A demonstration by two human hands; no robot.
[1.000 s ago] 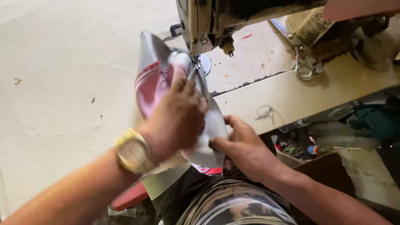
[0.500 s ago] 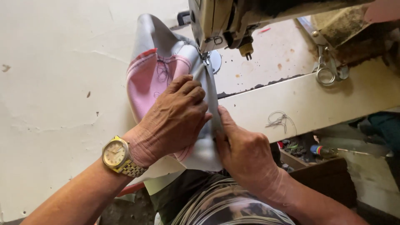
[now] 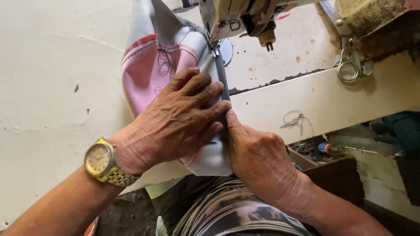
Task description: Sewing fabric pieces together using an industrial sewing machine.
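My left hand [image 3: 181, 118] lies flat with spread fingers on a pink and grey fabric piece [image 3: 148, 65], pressing it onto the cream table [image 3: 52, 87]. A gold wristwatch [image 3: 103, 162] is on that wrist. My right hand [image 3: 258, 157] pinches the fabric's edge and a dark grey strip [image 3: 221, 76] just below the left fingertips. The strip runs up to the presser foot of the sewing machine [image 3: 227, 17] at the top middle.
Scissors [image 3: 352, 65] hang at the upper right by the machine. A loose tangle of thread [image 3: 295, 119] lies on the table's front board. Below it an open drawer [image 3: 326, 150] holds small items. My striped clothing [image 3: 227, 214] fills the bottom.
The view has closed in on the work. My left hand has flattened lower on the fabric, and my right hand has come up beside it to the grey strip's edge.
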